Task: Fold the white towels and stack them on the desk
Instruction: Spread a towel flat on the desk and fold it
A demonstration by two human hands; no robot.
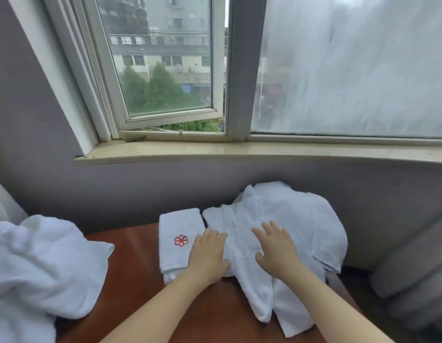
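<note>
Pressing both palms flat on the towel point(301, 224), gripping nothing. Left hand point(208, 253) has its fingers straight, lies on the towel's 9 o'clock edge and touches the folded towel point(176, 226). Right hand point(276, 246) has its fingers spread on the middle of the cloth.

Towel sprawls over the 1 o'clock part of the tabletop point(135, 280), rumpled and partly folded. One flap points toward me at 5 o'clock; the far side is bunched against the wall. Folded towel with a red logo point(180, 240) sits just beside it at 9 o'clock. Loose pile point(41, 258) lies further out at 9 o'clock, covering the tabletop's edge.

Handling guess: terry cloth, so soft, limp, light and not fragile. It has no stiffness and will sag wherever unsupported. It probably clings to itself but may slide on the polished wood. Best hold, I think, is to pinch two corners or a hem, one per hand, never the middle, then smooth with flat palms after each fold.
</note>
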